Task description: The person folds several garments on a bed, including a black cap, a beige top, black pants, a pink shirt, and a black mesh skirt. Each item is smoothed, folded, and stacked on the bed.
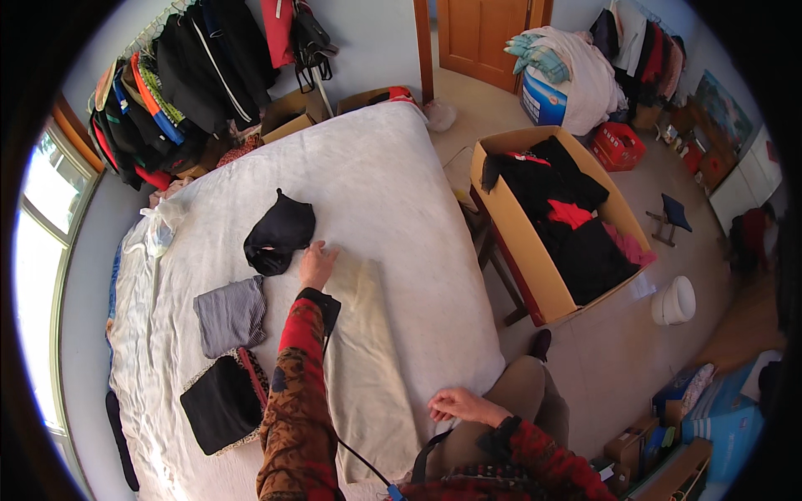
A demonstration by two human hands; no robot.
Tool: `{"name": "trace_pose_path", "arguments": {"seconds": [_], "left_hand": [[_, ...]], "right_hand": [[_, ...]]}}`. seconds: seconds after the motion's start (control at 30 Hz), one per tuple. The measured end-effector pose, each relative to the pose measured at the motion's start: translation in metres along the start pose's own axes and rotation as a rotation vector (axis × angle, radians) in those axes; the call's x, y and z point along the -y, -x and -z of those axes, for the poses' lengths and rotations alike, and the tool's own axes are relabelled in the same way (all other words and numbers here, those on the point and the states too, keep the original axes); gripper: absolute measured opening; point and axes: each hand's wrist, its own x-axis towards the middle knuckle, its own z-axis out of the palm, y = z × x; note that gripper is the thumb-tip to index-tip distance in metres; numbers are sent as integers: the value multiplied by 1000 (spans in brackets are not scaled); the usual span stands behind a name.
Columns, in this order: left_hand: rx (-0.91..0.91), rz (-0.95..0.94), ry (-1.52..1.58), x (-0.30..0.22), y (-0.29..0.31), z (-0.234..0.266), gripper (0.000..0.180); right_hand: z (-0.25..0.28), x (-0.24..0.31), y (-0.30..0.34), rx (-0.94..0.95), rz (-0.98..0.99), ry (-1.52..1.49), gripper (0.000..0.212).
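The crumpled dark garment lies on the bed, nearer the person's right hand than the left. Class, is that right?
Not quite: the head view shows the crumpled dark garment nearer the left hand than the right hand. It does lie on the bed.

To my left I see a bright window [42, 250], daylight falling across a bed [376, 159] with a whitish cover. Beyond it I have a pale wall [368, 50] and a brown wooden door [480, 37]. Rightward, a low stool [677, 213] with a dark blue seat stands on the light floor [576, 359].
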Motion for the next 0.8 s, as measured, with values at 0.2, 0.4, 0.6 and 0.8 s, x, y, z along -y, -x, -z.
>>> {"name": "trace_pose_path", "arguments": {"seconds": [0.2, 0.4, 0.6, 0.8], "left_hand": [[330, -46, -112, -3, -6, 17, 36], [465, -233, 288, -27, 18, 87, 27], [609, -393, 265, -45, 134, 141, 26], [570, -453, -22, -32, 242, 119, 19]], "right_hand": [[0, 1, -1, -3, -18, 3, 26], [-3, 9, 3, -29, 1, 0, 24], [-5, 14, 8, -53, 18, 22, 24], [-8, 10, 12, -91, 70, 56, 23]]}}
